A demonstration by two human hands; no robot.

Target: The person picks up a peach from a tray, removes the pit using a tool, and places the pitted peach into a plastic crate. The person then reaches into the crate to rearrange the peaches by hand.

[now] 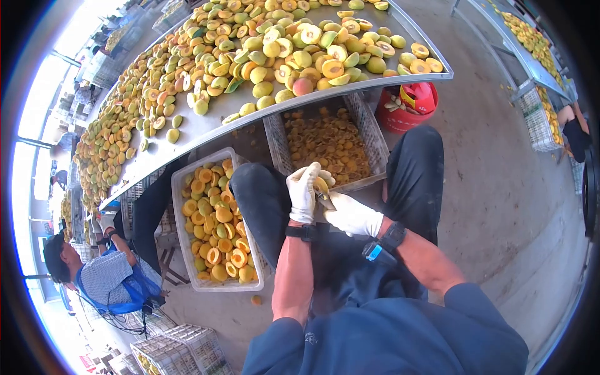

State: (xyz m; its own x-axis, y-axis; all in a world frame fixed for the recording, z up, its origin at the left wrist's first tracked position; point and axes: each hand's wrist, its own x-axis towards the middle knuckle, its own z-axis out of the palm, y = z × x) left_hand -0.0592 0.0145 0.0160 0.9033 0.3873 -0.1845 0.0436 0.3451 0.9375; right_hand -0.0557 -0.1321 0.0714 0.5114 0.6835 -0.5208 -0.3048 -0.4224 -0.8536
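Observation:
My left hand (303, 192), in a white glove, is closed round a yellow fruit piece (320, 185) above my lap. My right hand (351, 214), also gloved, grips a small tool (325, 201) whose metal end touches the fruit; its exact shape is too small to tell. Beyond my hands, between my knees, a crate (377, 147) holds many brownish-yellow scraps. To the left of my knee stands a white crate (184, 250) filled with cut, orange-yellow fruit halves. The metal table (222, 120) ahead bears a large heap of fruit halves.
A red bucket (400, 122) stands under the table's right corner. At the left sits a co-worker (106, 275) in a blue apron. Stacked crates (187, 350) are at the lower left. Far right, another table (500, 31) bears fruit, with a person's arm beside it.

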